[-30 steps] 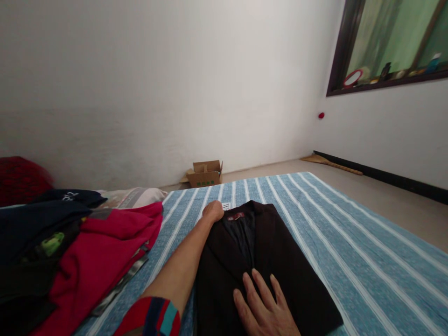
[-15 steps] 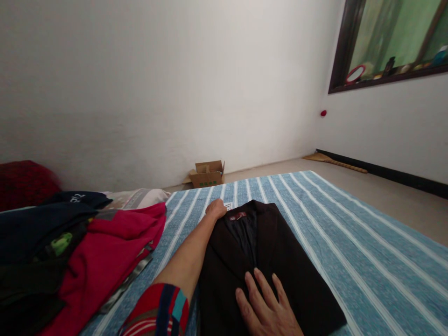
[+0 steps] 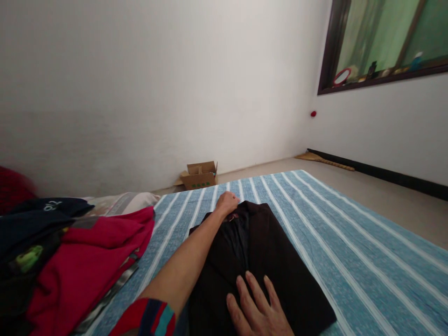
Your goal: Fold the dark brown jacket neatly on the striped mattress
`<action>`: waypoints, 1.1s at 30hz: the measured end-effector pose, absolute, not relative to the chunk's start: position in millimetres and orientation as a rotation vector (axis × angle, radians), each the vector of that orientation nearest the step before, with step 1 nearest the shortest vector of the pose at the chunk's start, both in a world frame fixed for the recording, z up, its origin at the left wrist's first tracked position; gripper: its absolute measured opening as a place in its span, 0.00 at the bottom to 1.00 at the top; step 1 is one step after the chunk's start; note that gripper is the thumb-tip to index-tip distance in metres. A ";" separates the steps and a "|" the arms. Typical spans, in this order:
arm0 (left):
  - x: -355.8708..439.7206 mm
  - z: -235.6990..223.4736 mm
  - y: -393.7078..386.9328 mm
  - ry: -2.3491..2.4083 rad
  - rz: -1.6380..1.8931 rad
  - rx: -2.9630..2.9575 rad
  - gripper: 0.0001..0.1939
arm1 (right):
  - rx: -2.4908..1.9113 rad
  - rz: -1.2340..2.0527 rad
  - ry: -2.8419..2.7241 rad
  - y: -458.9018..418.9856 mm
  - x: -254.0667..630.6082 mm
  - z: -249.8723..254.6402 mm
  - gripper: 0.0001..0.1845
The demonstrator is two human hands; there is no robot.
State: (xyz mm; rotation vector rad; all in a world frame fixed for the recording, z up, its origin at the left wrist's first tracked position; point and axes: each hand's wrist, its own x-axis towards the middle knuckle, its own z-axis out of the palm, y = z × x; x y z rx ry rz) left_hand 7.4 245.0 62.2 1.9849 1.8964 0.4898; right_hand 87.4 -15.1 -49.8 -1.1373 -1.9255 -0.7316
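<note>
A dark brown folded jacket [image 3: 276, 270] lies on a blue sheet with white stripes [image 3: 350, 252]. My left hand [image 3: 227, 204] reaches out to the jacket's far end and is closed at the collar, by a small red label. My right hand [image 3: 257, 308] lies flat on the near part of the jacket, fingers stretched out and apart. My left sleeve is striped red, navy and teal.
A heap of clothes lies at the left: a red garment [image 3: 87, 261], dark navy ones [image 3: 38, 219] and a pale one. A small open cardboard box [image 3: 198, 174] stands by the far wall. A broom [image 3: 325, 161] lies along the right wall under a window [image 3: 381, 42].
My left hand has shifted right along the jacket's far edge, onto the collar and over the white tag. The right hand has stayed flat on the jacket.
</note>
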 end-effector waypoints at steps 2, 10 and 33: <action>25.8 54.4 245.5 1.872 0.511 1.844 0.12 | -1.141 -0.735 -1.930 -15.2 87.8 -50.8 0.16; 60.1 43.6 241.8 1.763 0.680 1.374 0.09 | -1.210 -0.663 -2.029 -19.2 87.9 -51.8 0.18; 65.6 26.5 227.6 1.181 1.094 0.653 0.08 | -1.252 -0.534 -2.157 -24.0 91.8 -47.6 0.20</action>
